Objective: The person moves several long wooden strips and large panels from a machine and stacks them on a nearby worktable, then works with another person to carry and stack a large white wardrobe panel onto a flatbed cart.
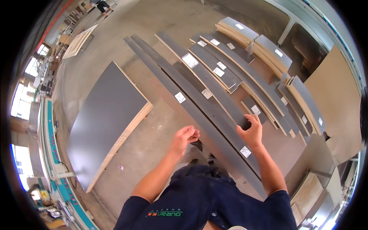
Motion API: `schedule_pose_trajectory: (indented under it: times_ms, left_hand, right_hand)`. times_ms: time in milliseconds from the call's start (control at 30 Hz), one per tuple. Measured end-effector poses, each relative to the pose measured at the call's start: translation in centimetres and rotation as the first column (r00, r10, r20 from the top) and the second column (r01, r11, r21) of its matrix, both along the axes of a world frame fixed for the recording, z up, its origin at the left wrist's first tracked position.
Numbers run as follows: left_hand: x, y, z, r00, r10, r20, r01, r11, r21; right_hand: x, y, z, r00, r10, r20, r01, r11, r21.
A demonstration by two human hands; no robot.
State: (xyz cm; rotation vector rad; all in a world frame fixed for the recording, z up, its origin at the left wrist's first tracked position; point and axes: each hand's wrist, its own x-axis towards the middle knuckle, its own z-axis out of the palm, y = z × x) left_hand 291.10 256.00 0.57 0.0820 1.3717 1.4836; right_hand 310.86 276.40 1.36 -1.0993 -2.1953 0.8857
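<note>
A left hand (185,138) and a right hand (251,131) flank two long dark boards (199,119).

The left hand's fingers curl loosely, holding nothing visible; the right hand's bend, thumb parted, near a third long board (211,85), contact impossible to tell. The pair runs from 11 toward 5 o'clock. One panel stack (111,115) lies at 9, two curved-board bundles (270,48) at 1, one person (102,5) far off at 11.
</note>
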Motion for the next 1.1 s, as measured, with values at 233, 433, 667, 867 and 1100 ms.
schedule_pose_trajectory:
  times_ms: [233, 433, 667, 867, 1100]
  left_hand:
    - [3.2, 6.2, 14.2, 0.924, 0.130, -0.360, 0.110, 0.811, 0.575]
    - [-1.2, 0.4, 18.4, 0.777, 0.457, -0.433, -0.111, 0.776, 0.621]
    - [-4.4, -16.1, 16.8, 0.538, 0.494, -0.683, -0.156, 0.855, 0.495]
    - [-6.5, -31.3, 16.4, 0.468, 0.383, -0.797, -0.164, 0.923, 0.348]
    - [-6.5, -42.8, 18.5, 0.220, 0.263, -0.939, -0.218, 0.952, 0.215]
  right_hand:
    - [-7.4, -7.0, 12.5, 0.862, 0.059, -0.503, -0.055, 0.998, 0.022]
    - [-10.7, -14.2, 15.5, 0.671, 0.381, -0.636, -0.401, 0.908, 0.122]
    - [-13.4, -23.0, 17.3, 0.410, 0.402, -0.819, -0.738, 0.674, -0.039]
    - [-16.7, -29.8, 21.9, 0.322, 0.269, -0.907, -0.884, 0.428, -0.187]
    - [-18.9, -38.0, 19.9, 0.375, 0.233, -0.898, -0.889, 0.364, -0.277]
